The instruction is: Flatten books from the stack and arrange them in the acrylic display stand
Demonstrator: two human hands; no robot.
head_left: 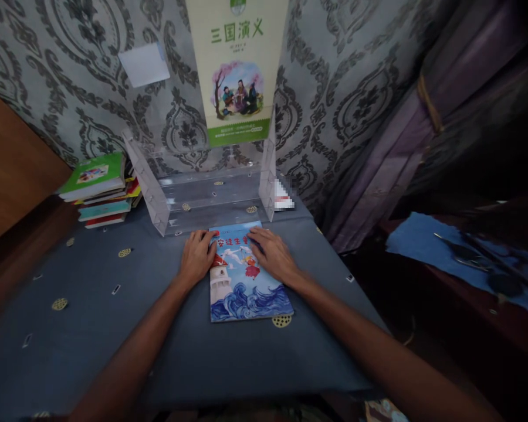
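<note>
A blue picture book [242,299] with a lighthouse and waves on its cover lies face up on the table. Beside its left edge rests my left hand [197,255], fingers stretched forward and the thumb touching the book's edge. My right hand [273,253] lies over the upper right part of the cover, fingers extended and slightly bent. Just behind the book stands a clear plastic book stand [158,202] with stepped tiers. A green and cream book [242,50] stands upright at the back of the stand.
A stack of books [103,187] sits at the back left of the cloth-covered table [158,357]. White paper [145,64] is on the patterned wall. A tied curtain [378,152] hangs at right, near a blue cloth [426,240] with dark items on it.
</note>
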